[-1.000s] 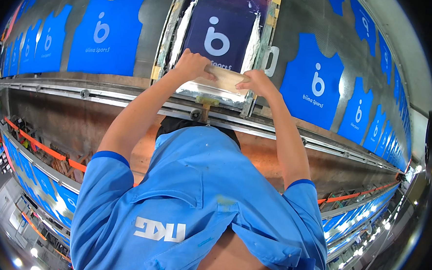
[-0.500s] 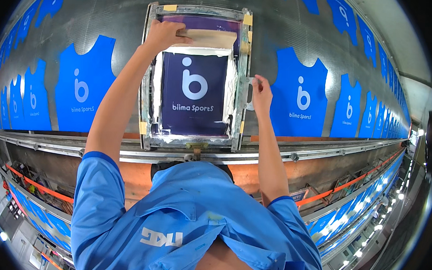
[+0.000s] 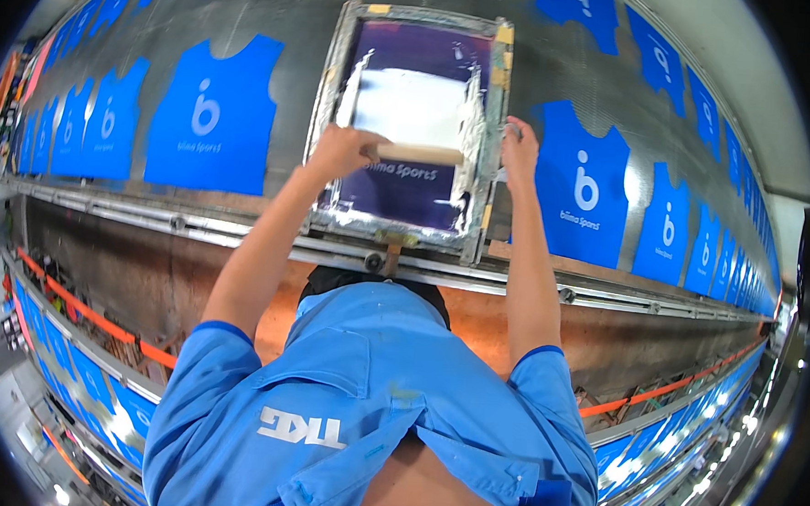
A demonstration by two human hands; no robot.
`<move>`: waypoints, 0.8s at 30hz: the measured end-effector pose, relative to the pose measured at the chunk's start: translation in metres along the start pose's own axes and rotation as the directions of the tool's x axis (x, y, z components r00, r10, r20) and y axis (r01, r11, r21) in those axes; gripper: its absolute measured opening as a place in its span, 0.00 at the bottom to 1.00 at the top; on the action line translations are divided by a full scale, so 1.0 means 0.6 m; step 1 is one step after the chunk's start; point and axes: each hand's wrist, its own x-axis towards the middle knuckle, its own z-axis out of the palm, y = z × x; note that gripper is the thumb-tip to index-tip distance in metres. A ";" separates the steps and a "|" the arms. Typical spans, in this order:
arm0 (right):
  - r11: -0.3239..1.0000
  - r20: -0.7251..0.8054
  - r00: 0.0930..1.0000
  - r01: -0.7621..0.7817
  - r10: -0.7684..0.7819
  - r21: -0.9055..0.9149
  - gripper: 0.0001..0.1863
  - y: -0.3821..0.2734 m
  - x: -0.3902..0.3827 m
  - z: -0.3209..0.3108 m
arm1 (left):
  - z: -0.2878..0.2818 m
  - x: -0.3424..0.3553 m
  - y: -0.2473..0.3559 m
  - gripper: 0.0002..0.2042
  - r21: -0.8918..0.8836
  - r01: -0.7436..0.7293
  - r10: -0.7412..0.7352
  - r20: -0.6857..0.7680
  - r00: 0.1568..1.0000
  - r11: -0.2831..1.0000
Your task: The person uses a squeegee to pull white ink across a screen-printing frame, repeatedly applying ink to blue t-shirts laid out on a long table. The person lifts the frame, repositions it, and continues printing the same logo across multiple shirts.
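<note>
Our left hand (image 3: 344, 150) closes around the squeegee (image 3: 424, 154) at its left end; the blade lies crosswise toward our curled right hand (image 3: 519, 152), whose hold we cannot tell.

Surface (image 3: 297, 73) is long and dark grey, metal rail (image 3: 477, 280) along the near edge. Screen frame (image 3: 494, 120) sits on it between one blue vest-shaped panel (image 3: 232, 148) left and another (image 3: 564, 197) just beside it, right. More panels (image 3: 667, 232) lie flat both ways, plus an upside-down far row (image 3: 578, 7).

Small bright lamps (image 3: 750, 423), orange rails (image 3: 117, 330)
</note>
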 end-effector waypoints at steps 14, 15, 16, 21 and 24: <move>0.986 -0.235 0.960 0.162 -0.149 0.038 0.12 -0.010 0.036 0.006 | 0.049 -0.166 0.091 0.12 0.178 0.042 -0.011 -0.174 0.985 0.983; 0.984 -0.225 0.962 0.170 -0.155 0.050 0.12 -0.015 0.021 0.022 | 0.031 -0.176 0.078 0.13 0.167 0.072 -0.041 -0.184 0.982 0.983; 0.982 -0.226 0.960 0.183 -0.167 0.049 0.12 -0.021 0.009 0.030 | 0.026 -0.177 0.069 0.15 0.166 0.088 -0.060 -0.167 0.984 0.982; 0.987 -0.147 0.987 0.091 -0.071 0.130 0.13 0.005 -0.065 0.075 | 0.019 -0.226 0.036 0.13 0.251 0.102 -0.083 -0.082 0.993 0.963; 0.984 -0.193 0.968 0.171 -0.159 0.045 0.12 0.029 -0.074 0.087 | 0.033 -0.242 0.024 0.11 0.308 0.074 -0.037 -0.126 0.991 0.949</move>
